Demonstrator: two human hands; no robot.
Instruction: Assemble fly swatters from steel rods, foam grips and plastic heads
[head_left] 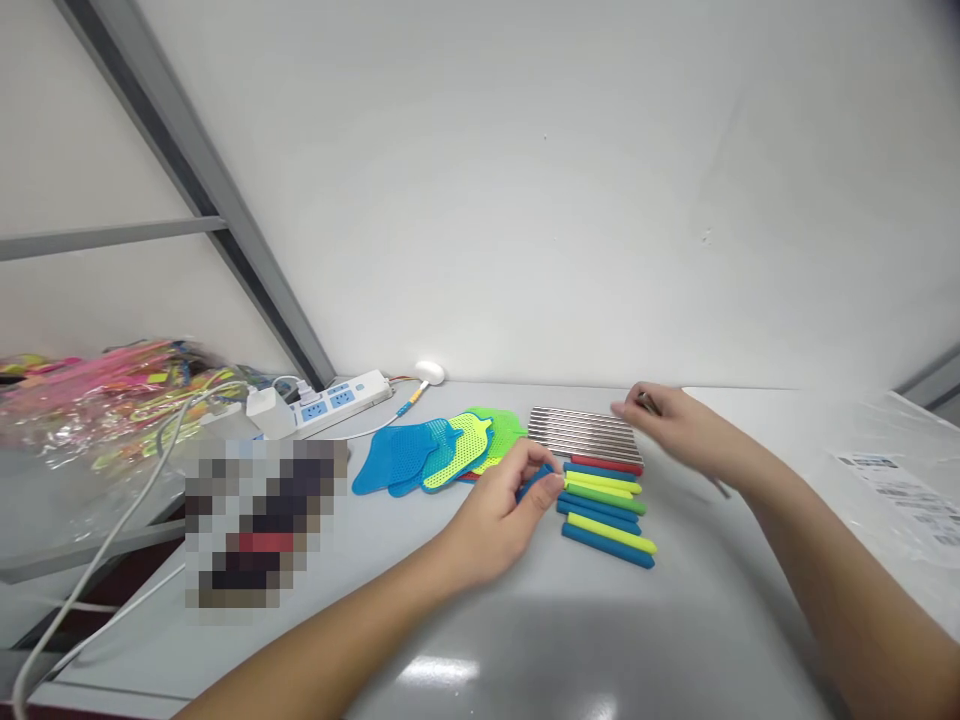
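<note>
My left hand [499, 515] is closed on a blue fly swatter head [534, 484], mostly covered by my fingers, with its narrow end toward the right. My right hand [675, 425] grips a thin metal rod [721, 489] that passes behind the palm and slants down to the right. Between the hands lies a row of metal rods [581, 432]. Blue, yellow, green and red handle tubes [609, 540] lie side by side in front of the rods. Left of them, perforated fly swatter heads [409, 455] in blue, yellow and green overlap in a fan.
A white power strip [341, 398] with plugs and cables stands at the back left, near a small white round device [430, 372]. Clear bags of colourful items [112, 410] fill the far left. A pixelated patch [262, 525] covers something on the table. Plastic wrapping [892, 480] lies at right.
</note>
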